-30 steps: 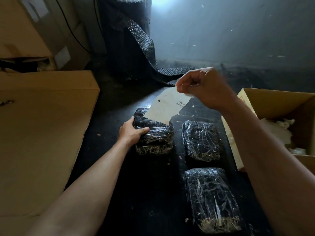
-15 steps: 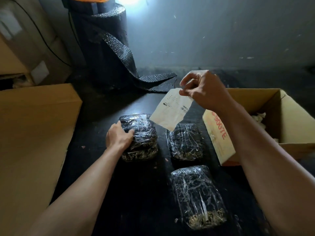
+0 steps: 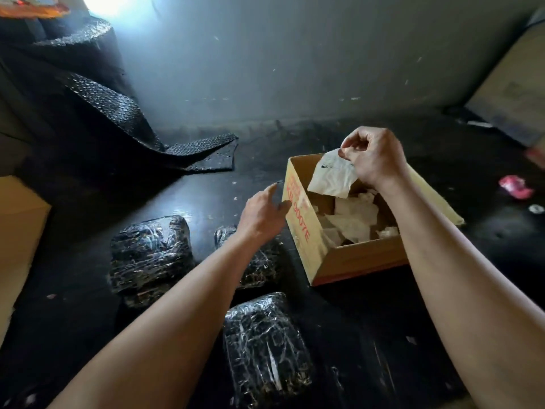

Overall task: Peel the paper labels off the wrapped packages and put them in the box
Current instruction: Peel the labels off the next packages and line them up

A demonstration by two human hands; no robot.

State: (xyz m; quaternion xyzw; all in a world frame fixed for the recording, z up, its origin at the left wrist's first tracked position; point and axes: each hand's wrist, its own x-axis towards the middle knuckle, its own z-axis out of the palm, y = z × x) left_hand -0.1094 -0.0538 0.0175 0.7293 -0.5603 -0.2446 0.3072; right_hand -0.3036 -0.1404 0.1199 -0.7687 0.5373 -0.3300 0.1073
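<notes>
Right grip (image 3: pixel 376 156) atop label (image 3: pixel 333 178), above box (image 3: pixel 354 258)

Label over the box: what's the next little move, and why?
Probably just release it. The right hand pinches the label over the open box, where crumpled papers already lie, so letting go should drop it inside.

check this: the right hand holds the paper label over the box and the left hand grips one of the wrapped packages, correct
Not quite. In the head view the right hand does hold the paper label over the box, but the left hand grips nothing: it is open, beside the box's printed side.
</notes>
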